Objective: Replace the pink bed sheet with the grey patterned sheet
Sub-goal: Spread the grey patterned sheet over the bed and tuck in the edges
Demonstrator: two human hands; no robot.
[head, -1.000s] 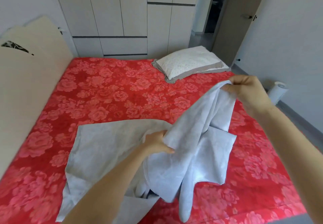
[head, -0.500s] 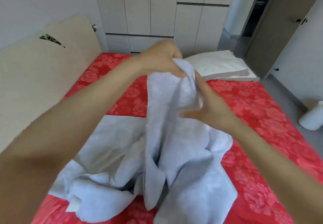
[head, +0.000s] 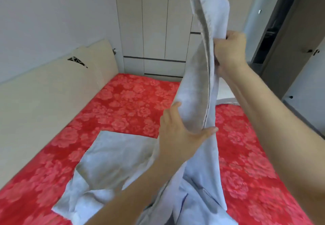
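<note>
our left hand [head: 179, 137] gripped the grey patterned sheet [head: 197, 87] mid-frame | our right hand [head: 230, 52] gripped it higher, upper right | rest lay bunched lower centre on the pink bed sheet [head: 123, 105], not yet stripped | we judged: follow the hem to a corner, keep it taut | wardrobe [head: 154, 22] shut, contents unseen

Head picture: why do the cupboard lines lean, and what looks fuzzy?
Head view: the wide lens tilts the cupboard lines and the door edge; the pink sheet is smeared with motion blur at the near left; the raised grey sheet looks fairly sharp; the light is soft, with no glare.
</note>
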